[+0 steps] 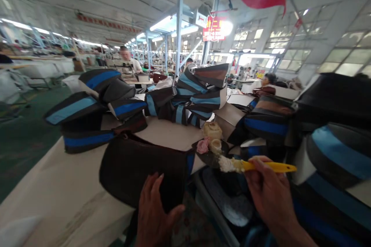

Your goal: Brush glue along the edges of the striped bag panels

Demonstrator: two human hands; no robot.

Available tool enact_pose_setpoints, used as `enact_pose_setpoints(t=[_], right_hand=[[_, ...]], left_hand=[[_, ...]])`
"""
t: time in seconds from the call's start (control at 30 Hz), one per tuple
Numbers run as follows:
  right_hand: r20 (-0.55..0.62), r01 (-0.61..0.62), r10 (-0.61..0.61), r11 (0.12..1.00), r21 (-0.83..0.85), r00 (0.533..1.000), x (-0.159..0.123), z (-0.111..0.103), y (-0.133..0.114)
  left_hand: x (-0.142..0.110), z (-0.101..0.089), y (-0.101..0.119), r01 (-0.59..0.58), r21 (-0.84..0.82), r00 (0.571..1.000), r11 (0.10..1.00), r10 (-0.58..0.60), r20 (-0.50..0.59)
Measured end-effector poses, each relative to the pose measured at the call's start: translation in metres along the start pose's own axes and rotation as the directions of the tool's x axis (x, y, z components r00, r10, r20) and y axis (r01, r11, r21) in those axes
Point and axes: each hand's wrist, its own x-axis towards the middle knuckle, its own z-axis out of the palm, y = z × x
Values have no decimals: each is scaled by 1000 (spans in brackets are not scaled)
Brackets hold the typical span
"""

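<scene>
The person's two hands are well apart, each busy with its own thing. The left hand [158, 204] lies flat with its fingers close together and its thumb spread wide, resting on the lower part of a dark bag [133, 170] and gripping nothing that I can make out. The right hand [268, 191] is closed round the yellow handle of a brush [246, 166], thumb and fingers pinching it about midway, the bristles pointing toward the bag and thick with pale, pasty stuff.

The bag sits on the near side of a pale table [37, 189], its broad face turned to the person, just left of the brush. Beyond the brush stand a crusted tub [213, 129] and a pink lump [203, 145], and behind them is a heap of striped pieces [203, 101] in black and blue.

I'd judge the bag light, smooth and a little slippery, stiff enough to keep its rounded outline yet likely to bend under a hard push. A flat palm steadies it well; to lift it, I'd take it by the side edges, clear of anything wet. The brush looks light too, its handle the clean place to hold, its loaded end soft and apt to drip.
</scene>
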Motion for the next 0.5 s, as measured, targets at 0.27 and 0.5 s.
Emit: enact_pose_setpoints(t=[0.27,0.5], right_hand=[[4,57,-61,920,-387,998,76,23,95],[172,69,61,748,-660,983,123,31,179]], left_hand=[[36,24,2,179,208,984,962,-171,-55],[55,8,-15,-175,196,959,965,212,-187]])
